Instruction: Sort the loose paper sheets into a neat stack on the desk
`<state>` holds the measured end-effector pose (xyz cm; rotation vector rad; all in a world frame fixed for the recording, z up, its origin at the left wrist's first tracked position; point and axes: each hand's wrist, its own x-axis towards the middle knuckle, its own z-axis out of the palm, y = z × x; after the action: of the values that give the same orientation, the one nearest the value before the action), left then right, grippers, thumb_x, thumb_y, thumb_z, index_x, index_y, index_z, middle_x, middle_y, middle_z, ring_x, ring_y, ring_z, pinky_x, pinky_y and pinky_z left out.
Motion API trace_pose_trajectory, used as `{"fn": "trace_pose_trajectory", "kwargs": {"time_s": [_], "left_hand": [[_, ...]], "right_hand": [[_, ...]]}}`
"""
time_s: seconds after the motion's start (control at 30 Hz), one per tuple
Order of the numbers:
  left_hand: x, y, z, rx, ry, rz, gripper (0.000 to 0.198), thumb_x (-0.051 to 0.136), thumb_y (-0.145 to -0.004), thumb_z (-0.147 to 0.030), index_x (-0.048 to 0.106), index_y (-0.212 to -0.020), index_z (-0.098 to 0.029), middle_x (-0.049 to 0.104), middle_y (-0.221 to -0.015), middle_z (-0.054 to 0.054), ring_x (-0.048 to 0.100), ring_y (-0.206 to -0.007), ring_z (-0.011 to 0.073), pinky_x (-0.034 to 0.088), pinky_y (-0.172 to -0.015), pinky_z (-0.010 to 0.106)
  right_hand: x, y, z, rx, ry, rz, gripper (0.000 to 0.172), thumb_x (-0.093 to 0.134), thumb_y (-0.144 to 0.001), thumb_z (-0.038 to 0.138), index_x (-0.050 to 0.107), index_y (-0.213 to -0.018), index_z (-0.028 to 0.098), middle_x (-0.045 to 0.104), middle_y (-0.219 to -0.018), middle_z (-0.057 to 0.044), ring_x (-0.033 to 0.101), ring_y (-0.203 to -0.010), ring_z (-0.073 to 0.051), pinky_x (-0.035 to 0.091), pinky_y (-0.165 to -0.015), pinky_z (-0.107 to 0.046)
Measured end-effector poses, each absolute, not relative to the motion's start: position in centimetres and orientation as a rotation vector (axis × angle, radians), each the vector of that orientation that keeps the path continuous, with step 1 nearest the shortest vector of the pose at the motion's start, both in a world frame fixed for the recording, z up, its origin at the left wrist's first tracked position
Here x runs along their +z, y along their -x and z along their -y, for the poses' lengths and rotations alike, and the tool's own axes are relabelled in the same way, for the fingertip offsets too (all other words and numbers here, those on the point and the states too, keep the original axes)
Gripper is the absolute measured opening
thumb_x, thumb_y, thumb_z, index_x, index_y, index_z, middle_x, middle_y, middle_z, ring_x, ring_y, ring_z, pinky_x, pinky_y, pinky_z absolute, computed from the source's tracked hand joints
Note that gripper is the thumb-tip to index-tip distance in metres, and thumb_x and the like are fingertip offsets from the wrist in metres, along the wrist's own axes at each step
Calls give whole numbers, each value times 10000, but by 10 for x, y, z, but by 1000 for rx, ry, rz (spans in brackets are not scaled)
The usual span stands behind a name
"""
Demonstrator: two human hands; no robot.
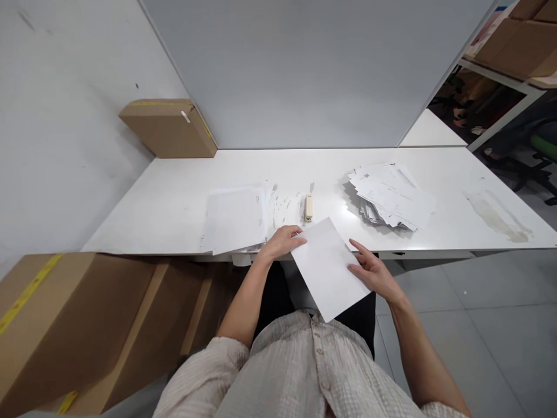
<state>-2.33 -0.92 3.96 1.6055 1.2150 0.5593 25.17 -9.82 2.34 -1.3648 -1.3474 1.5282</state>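
My left hand (282, 241) is pinching a white sheet (329, 273) over the desk (174, 203) edge; my right hand (375, 274) is touching its side, grip unclear. The paper stack (235, 219) and fanned pile (389, 194) are bearing illegible print.

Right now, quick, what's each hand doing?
Left hand: closed, pinching a white, rectangular paper sheet near one corner.
Right hand: thumb over the sheet's edge; whether open or gripping cannot be told.
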Motion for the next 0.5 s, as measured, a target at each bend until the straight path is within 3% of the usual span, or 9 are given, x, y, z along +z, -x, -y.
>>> {"fn": "trace_pose_trajectory", "kwargs": {"time_s": [0.13,0.3,0.5], "left_hand": [[35,18,1,569,-1659,-1224,187,597,-685,-353,648,-763,-191,659,-803,23,605,-727,187,445,-607,252],[27,16,-12,559,-1749,-1292,228,618,-684,-324,672,-865,-196,648,-818,45,604,-767,205,463,-646,278],[10,17,-19,784,-1598,-1442,406,591,-716,-243,594,-1121,-204,637,-841,37,606,-687,152,486,-681,285]], "right_hand": [[16,-248,100,1717,1328,1189,467,705,-706,371,622,-1144,232,656,-1068,-51,618,-811,-166,505,-683,-283],[12,-240,99,1848,1325,1068,512,727,-680,363,620,-1170,258,647,-1126,-40,627,-825,-169,512,-707,-294],[13,-240,94,1726,1374,1006,575,737,-659,359,594,-1210,276,650,-1140,-38,641,-845,-189,534,-721,-319]]}}
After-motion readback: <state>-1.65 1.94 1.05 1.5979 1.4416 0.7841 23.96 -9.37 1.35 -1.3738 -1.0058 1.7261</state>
